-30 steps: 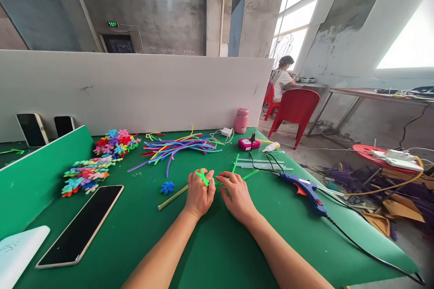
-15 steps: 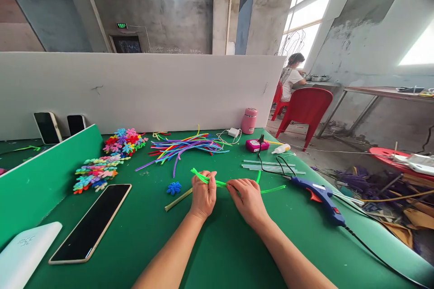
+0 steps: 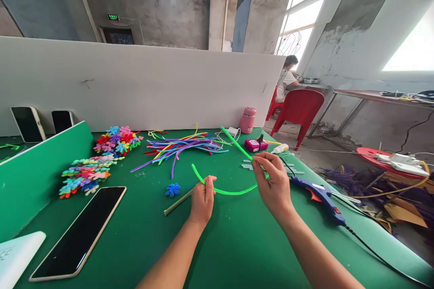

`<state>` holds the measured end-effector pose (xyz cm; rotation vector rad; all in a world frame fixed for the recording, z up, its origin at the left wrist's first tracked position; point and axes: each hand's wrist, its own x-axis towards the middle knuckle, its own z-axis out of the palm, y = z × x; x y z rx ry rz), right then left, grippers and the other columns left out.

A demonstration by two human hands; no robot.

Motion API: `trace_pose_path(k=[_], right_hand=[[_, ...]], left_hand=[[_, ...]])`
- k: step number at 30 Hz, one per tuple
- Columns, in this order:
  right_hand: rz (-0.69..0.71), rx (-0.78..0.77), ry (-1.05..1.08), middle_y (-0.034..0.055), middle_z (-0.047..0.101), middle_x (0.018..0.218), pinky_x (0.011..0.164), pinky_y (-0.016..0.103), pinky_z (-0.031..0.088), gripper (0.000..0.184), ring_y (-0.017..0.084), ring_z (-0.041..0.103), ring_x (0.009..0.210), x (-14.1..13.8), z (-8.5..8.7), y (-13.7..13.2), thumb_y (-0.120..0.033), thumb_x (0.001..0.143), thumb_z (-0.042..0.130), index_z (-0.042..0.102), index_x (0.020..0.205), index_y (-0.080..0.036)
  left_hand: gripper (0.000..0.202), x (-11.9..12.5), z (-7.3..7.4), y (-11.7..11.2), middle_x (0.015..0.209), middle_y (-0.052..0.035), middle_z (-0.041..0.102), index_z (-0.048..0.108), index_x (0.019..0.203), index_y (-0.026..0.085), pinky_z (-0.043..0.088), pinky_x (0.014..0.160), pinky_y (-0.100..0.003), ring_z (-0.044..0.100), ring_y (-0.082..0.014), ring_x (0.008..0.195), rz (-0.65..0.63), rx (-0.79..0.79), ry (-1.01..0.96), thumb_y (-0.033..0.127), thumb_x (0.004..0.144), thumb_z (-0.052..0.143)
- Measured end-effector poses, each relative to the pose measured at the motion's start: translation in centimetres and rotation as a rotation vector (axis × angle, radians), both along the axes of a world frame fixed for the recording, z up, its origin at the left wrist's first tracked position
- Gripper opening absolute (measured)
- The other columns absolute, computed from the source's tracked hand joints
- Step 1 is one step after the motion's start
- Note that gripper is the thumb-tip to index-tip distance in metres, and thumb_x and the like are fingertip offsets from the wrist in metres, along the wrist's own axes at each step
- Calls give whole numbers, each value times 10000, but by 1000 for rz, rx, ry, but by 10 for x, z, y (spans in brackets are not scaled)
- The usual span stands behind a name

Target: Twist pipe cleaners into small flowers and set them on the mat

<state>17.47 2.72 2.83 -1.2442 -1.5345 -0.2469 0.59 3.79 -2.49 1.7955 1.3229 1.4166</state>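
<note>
A bright green pipe cleaner (image 3: 233, 193) hangs in a shallow curve between my two hands, above the green tabletop. My left hand (image 3: 202, 198) pinches it near one end, and a short tip sticks out up and to the left. Further right, my right hand (image 3: 273, 180) grips it with closed fingers; a straight length rises up and left from the fingertips. Close to my left hand lie a blue pipe-cleaner flower (image 3: 172, 190) and a thin olive-coloured stick (image 3: 178, 203), whose right end is hidden behind that hand.
Loose coloured pipe cleaners (image 3: 186, 146) lie at the back, with finished flowers (image 3: 117, 142) to their left. A blue glue gun (image 3: 320, 198) and its cable occupy the right side. A phone (image 3: 79, 232) lies front left. Beyond a white partition (image 3: 152, 86), a person sits by a red chair (image 3: 298, 110).
My right hand has moved right and up, away from my left hand. The green pipe cleaner, bunched between them before, is now drawn into a long curve. The view has shifted slightly.
</note>
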Motion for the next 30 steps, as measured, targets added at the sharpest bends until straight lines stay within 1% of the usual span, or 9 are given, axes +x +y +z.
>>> trace_pose_path(k=[3, 6, 10, 14, 16, 19, 22, 25, 30], right_hand=[[44, 60, -42, 61, 568, 920, 756, 360, 396, 174, 201, 529, 872, -9, 15, 11, -255, 829, 463, 632, 854, -221], [64, 36, -114, 55, 574, 934, 769, 359, 382, 180, 199, 523, 882, -24, 16, 29, -250, 833, 464, 642, 851, -233], [88, -46, -255, 45, 590, 959, 799, 355, 356, 182, 191, 515, 899, -43, 7, 56, -257, 839, 472, 648, 882, -248], [88, -306, -371, 53, 589, 1043, 819, 385, 356, 184, 234, 492, 990, -50, -8, 78, -245, 823, 495, 642, 931, -262], [64, -374, -372, 91, 563, 1111, 800, 420, 373, 257, 279, 480, 1021, -47, -15, 81, -218, 789, 530, 603, 1033, -244], [106, -439, -303, 100, 556, 1123, 780, 399, 409, 327, 259, 508, 1004, -42, -23, 67, -207, 808, 485, 531, 1131, -232], [342, -511, -216, 75, 592, 1058, 774, 313, 436, 275, 190, 561, 942, -40, -26, 39, -250, 858, 409, 541, 1096, -211], [498, -544, -254, 48, 624, 976, 778, 276, 426, 251, 165, 572, 909, -44, -28, 14, -228, 875, 376, 557, 1050, -217], [557, -560, -227, 21, 630, 812, 677, 225, 427, 236, 137, 581, 751, -48, -33, 4, -211, 885, 344, 578, 915, -206]], left_hand=[[480, 3, 2, -3, 421, 25, 443, 608, 702, 145, 359, 429, -240, 486, -142, 405, -32, -64, -41, 452, 847, 269], [481, 4, 1, -2, 393, 42, 391, 558, 614, 164, 323, 411, -231, 449, -130, 383, -43, -98, -74, 493, 829, 281], [470, 3, -2, 2, 390, 45, 373, 469, 528, 191, 313, 427, -235, 421, -123, 387, -16, -125, -104, 496, 829, 277], [442, 2, -1, 3, 397, 43, 365, 443, 512, 201, 308, 440, -238, 410, -123, 400, -1, -140, -109, 456, 840, 291], [433, 3, 0, 2, 404, 42, 366, 442, 518, 204, 307, 444, -240, 407, -124, 405, -1, -145, -115, 447, 842, 293], [434, 3, 2, 2, 406, 38, 370, 447, 518, 205, 301, 445, -242, 400, -126, 410, -1, -154, -136, 462, 836, 303], [439, 3, 4, 1, 406, 33, 380, 431, 490, 206, 292, 443, -244, 388, -125, 415, -5, -163, -160, 493, 812, 346], [441, 3, 7, 0, 422, 22, 413, 434, 484, 204, 301, 449, -243, 393, -128, 431, -21, -171, -168, 494, 806, 354], [427, 0, 8, -1, 459, 11, 458, 473, 532, 191, 330, 464, -243, 428, -136, 468, -6, -171, -161, 463, 825, 326]])
